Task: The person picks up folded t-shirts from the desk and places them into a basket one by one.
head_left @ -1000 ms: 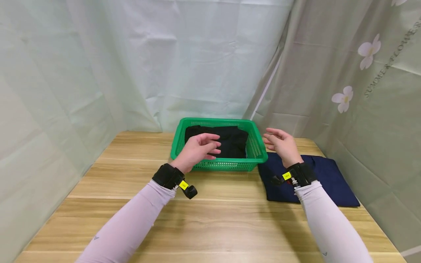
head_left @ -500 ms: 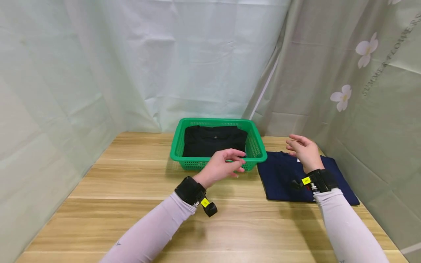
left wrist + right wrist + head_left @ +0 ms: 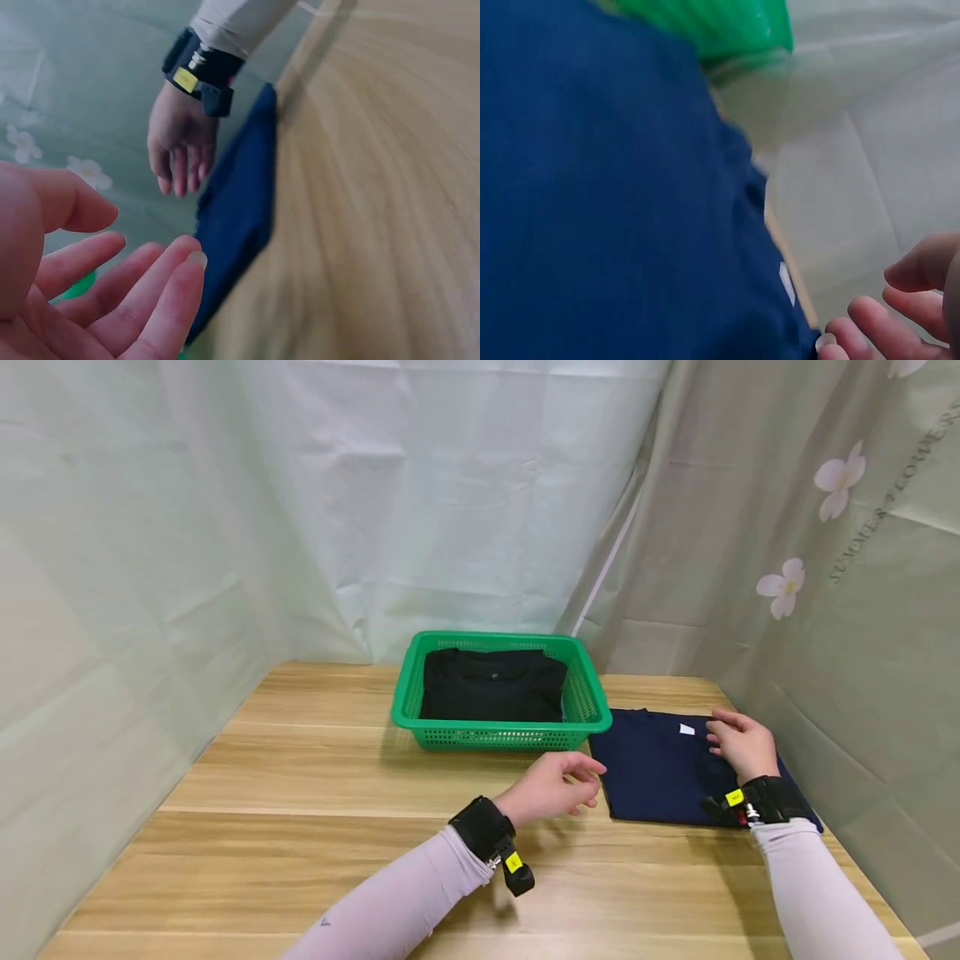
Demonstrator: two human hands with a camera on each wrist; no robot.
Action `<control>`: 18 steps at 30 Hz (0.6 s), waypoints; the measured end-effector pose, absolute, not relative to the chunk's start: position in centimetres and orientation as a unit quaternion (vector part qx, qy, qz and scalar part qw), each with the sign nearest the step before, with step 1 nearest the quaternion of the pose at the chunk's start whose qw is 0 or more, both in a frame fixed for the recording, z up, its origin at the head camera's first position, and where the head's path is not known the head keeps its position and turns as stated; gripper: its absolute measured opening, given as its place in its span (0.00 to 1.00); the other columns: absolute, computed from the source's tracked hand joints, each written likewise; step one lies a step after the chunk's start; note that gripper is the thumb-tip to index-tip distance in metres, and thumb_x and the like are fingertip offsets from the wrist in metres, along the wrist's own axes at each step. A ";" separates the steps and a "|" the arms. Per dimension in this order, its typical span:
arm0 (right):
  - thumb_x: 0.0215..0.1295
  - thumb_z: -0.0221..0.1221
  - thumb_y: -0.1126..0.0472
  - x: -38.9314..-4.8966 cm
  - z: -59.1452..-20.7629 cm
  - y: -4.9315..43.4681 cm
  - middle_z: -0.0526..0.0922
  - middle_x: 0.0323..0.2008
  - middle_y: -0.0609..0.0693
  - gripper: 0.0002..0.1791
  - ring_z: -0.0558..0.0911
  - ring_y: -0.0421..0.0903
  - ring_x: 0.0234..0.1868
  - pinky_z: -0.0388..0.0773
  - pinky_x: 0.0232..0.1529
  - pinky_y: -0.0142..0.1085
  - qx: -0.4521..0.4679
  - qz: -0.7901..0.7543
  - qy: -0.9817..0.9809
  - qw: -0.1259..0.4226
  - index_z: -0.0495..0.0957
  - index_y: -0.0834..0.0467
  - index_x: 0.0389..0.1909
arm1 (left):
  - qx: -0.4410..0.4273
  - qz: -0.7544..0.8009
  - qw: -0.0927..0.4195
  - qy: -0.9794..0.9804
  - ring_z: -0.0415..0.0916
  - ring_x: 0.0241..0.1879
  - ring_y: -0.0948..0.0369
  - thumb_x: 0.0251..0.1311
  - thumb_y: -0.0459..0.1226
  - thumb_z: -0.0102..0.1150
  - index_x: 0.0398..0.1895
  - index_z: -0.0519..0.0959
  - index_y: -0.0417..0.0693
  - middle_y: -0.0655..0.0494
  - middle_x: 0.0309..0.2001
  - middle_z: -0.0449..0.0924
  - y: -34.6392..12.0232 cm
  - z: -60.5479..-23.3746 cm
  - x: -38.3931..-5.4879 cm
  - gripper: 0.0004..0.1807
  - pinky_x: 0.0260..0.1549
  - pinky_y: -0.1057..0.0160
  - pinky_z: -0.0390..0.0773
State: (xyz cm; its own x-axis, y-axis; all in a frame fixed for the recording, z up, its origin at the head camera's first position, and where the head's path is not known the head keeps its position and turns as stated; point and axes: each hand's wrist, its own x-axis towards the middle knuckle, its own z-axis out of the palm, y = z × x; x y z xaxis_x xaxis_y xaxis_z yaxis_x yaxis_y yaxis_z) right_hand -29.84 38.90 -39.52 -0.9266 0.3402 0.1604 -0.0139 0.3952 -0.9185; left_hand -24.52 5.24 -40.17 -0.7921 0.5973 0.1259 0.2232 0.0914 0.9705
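A folded navy garment [image 3: 648,777] with a small white label [image 3: 686,729] lies flat on the right of the table. Over its right part is my right hand [image 3: 745,750], fingers loosely bent and nothing held; in the right wrist view the same hand's fingers [image 3: 881,330] are beside the garment's edge, near the label. My left hand [image 3: 553,787] hovers just left of the garment's left edge, empty, its fingers relaxed and spread. From the left wrist the navy garment [image 3: 244,180] shows beyond those fingers [image 3: 169,300].
Left of the navy garment stands a green plastic basket [image 3: 510,739] with a folded black garment [image 3: 491,689] inside. The wooden table [image 3: 300,843] has pale curtains [image 3: 465,527] behind it and along both sides.
My left hand has moved from over the basket toward me and right, to the navy garment's left edge. My right hand has shifted right and lower, over the garment's right part.
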 end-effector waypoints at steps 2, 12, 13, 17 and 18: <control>0.70 0.55 0.64 -29.4 -39.7 39.8 0.79 0.29 0.33 0.24 0.80 0.35 0.31 0.80 0.25 0.24 -0.118 0.503 -0.841 0.163 0.70 0.72 0.63 | 0.279 0.602 0.146 0.734 0.82 0.32 0.50 0.63 0.28 0.57 0.54 0.79 0.39 0.50 0.38 0.81 5.9 -40.9 -24.6 0.16 0.23 0.68 0.81; 0.68 0.51 0.58 -27.2 -40.2 43.5 0.70 0.57 0.74 0.25 0.67 0.72 0.53 0.64 0.52 0.61 -0.200 0.235 -0.943 0.125 0.72 0.71 0.59 | 0.285 0.461 0.055 0.838 0.73 0.31 0.71 0.62 0.35 0.67 0.57 0.80 0.47 0.53 0.52 0.78 9.2 -42.7 -25.0 0.19 0.34 0.73 0.74; 0.67 0.51 0.59 -27.1 -40.3 43.7 0.68 0.58 0.75 0.25 0.66 0.73 0.54 0.64 0.52 0.62 -0.204 0.225 -0.946 0.114 0.71 0.71 0.59 | 0.290 0.449 0.049 0.843 0.72 0.29 0.71 0.62 0.35 0.67 0.57 0.80 0.47 0.54 0.51 0.79 9.4 -42.7 -25.0 0.20 0.34 0.74 0.73; 0.67 0.54 0.59 -26.9 -40.5 44.2 0.66 0.59 0.76 0.26 0.65 0.74 0.54 0.64 0.52 0.63 -0.216 0.214 -0.950 0.078 0.69 0.72 0.60 | 0.297 0.433 0.045 0.850 0.70 0.24 0.70 0.61 0.36 0.68 0.57 0.80 0.49 0.58 0.48 0.80 10.1 -42.8 -25.1 0.20 0.30 0.74 0.71; 0.67 0.54 0.59 -26.9 -40.6 44.3 0.65 0.60 0.76 0.26 0.66 0.74 0.54 0.65 0.51 0.62 -0.216 0.212 -0.950 0.070 0.69 0.72 0.60 | 0.297 0.434 0.047 0.849 0.71 0.26 0.70 0.61 0.36 0.68 0.57 0.81 0.49 0.58 0.47 0.80 10.3 -42.9 -25.1 0.20 0.30 0.74 0.72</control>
State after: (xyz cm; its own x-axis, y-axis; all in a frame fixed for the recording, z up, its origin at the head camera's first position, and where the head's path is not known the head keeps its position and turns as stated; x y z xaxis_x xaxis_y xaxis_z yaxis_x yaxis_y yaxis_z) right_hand -26.91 44.33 -40.55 -0.8966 0.4410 0.0413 0.3815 0.8163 -0.4338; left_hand -25.12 10.28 -42.90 -0.8190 0.5452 0.1786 0.4643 0.4471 0.7645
